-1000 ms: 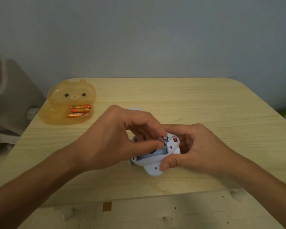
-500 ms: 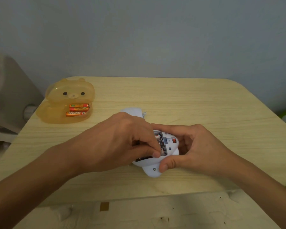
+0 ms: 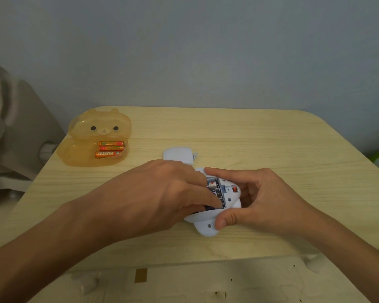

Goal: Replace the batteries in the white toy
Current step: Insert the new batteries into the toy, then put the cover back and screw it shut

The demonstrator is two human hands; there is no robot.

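Note:
The white toy lies upside down on the wooden table, its battery compartment open with batteries showing inside. My right hand grips the toy from the right, thumb on its near edge and index finger along the far edge. My left hand covers the toy's left half, fingertips pressed into the compartment on a dark battery; what they hold is hidden. The removed white battery cover lies just behind my left hand. Three orange batteries rest in the open amber bear-shaped case at the far left.
The wooden table has a rounded far-right corner and a near edge just below my wrists. Grey fabric sits off the table's left side. A pale foam floor mat lies below the near edge.
My left hand has slid right and down over the toy, fingertips going deeper into the compartment. The toy has turned slightly, showing more of the batteries. The right hand keeps its grip.

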